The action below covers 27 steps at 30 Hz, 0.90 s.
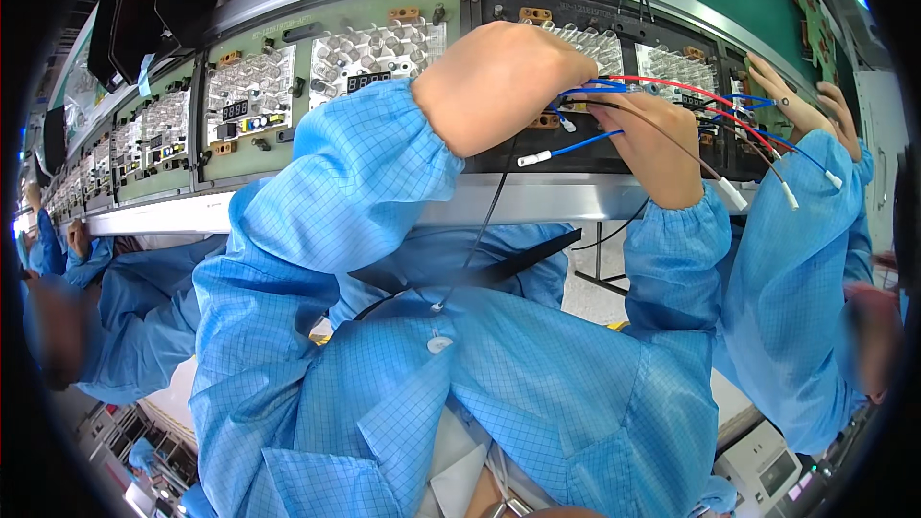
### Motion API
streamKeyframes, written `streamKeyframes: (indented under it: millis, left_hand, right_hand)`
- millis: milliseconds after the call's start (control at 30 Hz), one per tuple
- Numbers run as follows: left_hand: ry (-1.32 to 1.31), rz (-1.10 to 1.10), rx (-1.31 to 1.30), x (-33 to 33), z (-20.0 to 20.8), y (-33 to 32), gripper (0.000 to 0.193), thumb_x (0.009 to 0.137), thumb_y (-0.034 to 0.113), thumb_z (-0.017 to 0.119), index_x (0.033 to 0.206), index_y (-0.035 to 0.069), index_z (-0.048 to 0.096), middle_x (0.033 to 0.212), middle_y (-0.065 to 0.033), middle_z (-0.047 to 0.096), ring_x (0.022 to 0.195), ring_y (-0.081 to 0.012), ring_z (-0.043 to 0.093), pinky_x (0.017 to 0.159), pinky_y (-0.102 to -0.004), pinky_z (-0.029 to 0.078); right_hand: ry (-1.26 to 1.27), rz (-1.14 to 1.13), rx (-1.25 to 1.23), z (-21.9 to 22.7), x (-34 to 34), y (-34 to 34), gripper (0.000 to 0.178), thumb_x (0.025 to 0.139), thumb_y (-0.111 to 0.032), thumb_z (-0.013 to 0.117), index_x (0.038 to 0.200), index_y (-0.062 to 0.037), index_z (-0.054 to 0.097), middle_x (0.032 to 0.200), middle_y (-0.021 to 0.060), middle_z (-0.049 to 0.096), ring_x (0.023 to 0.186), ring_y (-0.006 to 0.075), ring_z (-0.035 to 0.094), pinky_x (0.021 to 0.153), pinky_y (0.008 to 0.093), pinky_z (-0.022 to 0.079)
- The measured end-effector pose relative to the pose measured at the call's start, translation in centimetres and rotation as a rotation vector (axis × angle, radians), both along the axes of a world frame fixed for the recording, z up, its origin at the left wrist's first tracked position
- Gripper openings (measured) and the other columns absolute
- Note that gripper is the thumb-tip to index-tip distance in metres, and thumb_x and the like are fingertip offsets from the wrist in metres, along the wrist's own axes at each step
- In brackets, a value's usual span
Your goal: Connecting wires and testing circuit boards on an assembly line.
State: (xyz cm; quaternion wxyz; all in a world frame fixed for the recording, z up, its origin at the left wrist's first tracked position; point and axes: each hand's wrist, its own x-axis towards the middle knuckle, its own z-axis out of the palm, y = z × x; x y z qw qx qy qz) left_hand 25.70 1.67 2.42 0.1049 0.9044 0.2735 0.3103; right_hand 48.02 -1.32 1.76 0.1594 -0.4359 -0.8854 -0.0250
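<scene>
Red, blue and brown plastic-coated wires [614,86]: go easy on the loose ends

So the wires bunch up between the two hands, just above a black board carrier frame [614,161], with white-sleeved ends [535,159] sticking out to both sides. Left hand [513,82] is curled over, back up, fingertips tucked out of sight. Right hand [662,149] is bent in close beside it, fingers curled toward the bunch, some leads draped across its back. Can't tell which one actually has the grip, tbh.

My two cents: pinch near the working end, steady with the other hand, and fan the spare leads aside so you can see your fingertips. Don't tug. I'd also keep wrists off the clear cylindrical parts [590,43] on the board, and mind the co-worker's hand [791,105] near the wires on the right.
</scene>
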Motion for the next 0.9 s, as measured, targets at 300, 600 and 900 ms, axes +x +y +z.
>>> streamKeyframes:
  millis: [300, 600, 900]
  left_hand:
    - [0.002, 0.020, -0.060, 0.0, -0.3, -0.1, 0.017, 0.077, 0.009, 0.060, 0.093, 0.006, 0.065, 0.087, -0.0136, 0.067, 0.085, -0.0324, 0.066, 0.074, -0.0416, 0.053]
    - [-0.074, 0.082, -0.134, 0.6, -1.1, -0.5, 0.009, 0.083, 0.009, 0.060, 0.090, 0.005, 0.063, 0.081, -0.0142, 0.063, 0.079, -0.0361, 0.060, 0.070, -0.0441, 0.049]
    - [-0.022, 0.149, -0.294, 0.4, -1.1, 0.1, 0.023, 0.082, 0.007, 0.063, 0.105, 0.008, 0.066, 0.090, -0.0160, 0.067, 0.083, -0.0348, 0.065, 0.071, -0.0427, 0.051]
  right_hand:
    - [0.179, 0.127, 0.166, 1.4, 1.6, -2.8, 0.035, 0.093, -0.034, 0.053, 0.094, -0.0032, 0.071, 0.089, 0.0161, 0.062, 0.082, 0.0331, 0.060, 0.075, 0.0401, 0.048]
    - [0.646, -0.226, 0.238, -0.1, 5.4, -9.6, 0.065, 0.100, -0.048, 0.028, 0.089, 0.0011, 0.069, 0.077, 0.0129, 0.060, 0.070, 0.0230, 0.057, 0.068, 0.0303, 0.045]
    - [0.621, -0.312, -0.272, 3.1, 1.1, -5.9, 0.018, 0.081, 0.005, 0.063, 0.098, 0.0034, 0.066, 0.088, 0.0095, 0.067, 0.082, 0.0164, 0.061, 0.077, 0.0252, 0.046]
